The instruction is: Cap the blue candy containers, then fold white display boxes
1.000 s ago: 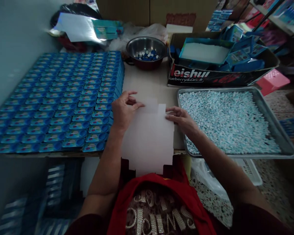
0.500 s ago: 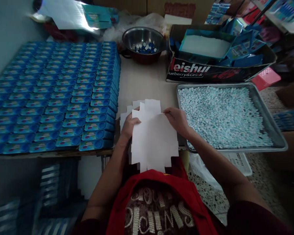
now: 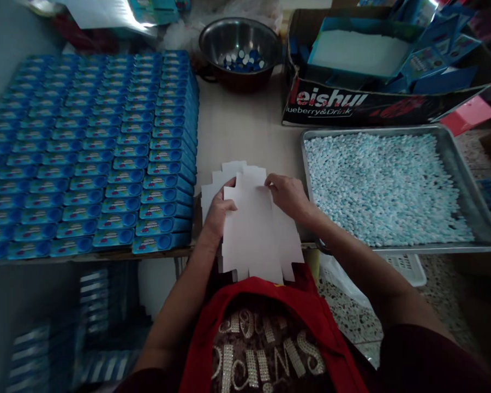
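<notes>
White die-cut cardboard sheets [image 3: 251, 229] lie one over another at the table's front edge, partly over my lap. My left hand [image 3: 219, 213] grips their left side, thumb on top and fingers underneath. At the upper right edge of the top sheet, my right hand [image 3: 286, 194] pinches the cardboard between thumb and fingertips. Further white sheets [image 3: 210, 191] stick out beneath and behind my left hand.
Rows of small blue boxes [image 3: 118, 174] fill the left of the table. A metal bowl [image 3: 213, 41] with blue and white pieces stands behind. To the right are a metal tray [image 3: 489, 218] of pale blue-white pellets and a black carton [image 3: 331, 106] holding blue packaging.
My right hand has shifted slightly left and up, and the top sheet's right side now looks folded or turned. The whole view has tilted a little downward.
</notes>
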Demonstrator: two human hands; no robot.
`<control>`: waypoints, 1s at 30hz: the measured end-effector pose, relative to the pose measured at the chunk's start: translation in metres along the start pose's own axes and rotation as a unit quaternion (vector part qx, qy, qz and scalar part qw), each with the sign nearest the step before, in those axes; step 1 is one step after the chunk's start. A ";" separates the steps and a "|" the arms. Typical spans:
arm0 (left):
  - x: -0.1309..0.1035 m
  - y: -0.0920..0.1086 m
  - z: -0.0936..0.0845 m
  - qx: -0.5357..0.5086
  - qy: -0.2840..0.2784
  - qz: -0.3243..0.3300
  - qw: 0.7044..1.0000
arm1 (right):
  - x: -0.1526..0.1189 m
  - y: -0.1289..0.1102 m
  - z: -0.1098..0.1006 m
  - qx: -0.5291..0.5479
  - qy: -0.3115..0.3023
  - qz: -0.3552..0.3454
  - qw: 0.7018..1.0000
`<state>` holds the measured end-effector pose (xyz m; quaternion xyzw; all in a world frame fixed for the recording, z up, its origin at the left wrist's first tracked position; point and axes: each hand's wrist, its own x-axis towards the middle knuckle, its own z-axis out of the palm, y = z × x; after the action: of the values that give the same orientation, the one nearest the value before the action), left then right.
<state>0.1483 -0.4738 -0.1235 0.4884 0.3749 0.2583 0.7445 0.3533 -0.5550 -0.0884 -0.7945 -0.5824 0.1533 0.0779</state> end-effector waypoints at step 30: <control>-0.007 -0.031 0.023 0.253 0.092 0.187 0.945 | -0.015 -0.004 0.011 0.055 0.026 -0.069 0.996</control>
<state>0.1634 -0.5038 -0.1444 0.6966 0.3961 0.3333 0.4968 0.3420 -0.5685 -0.0956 -0.7504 -0.6247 0.1587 0.1468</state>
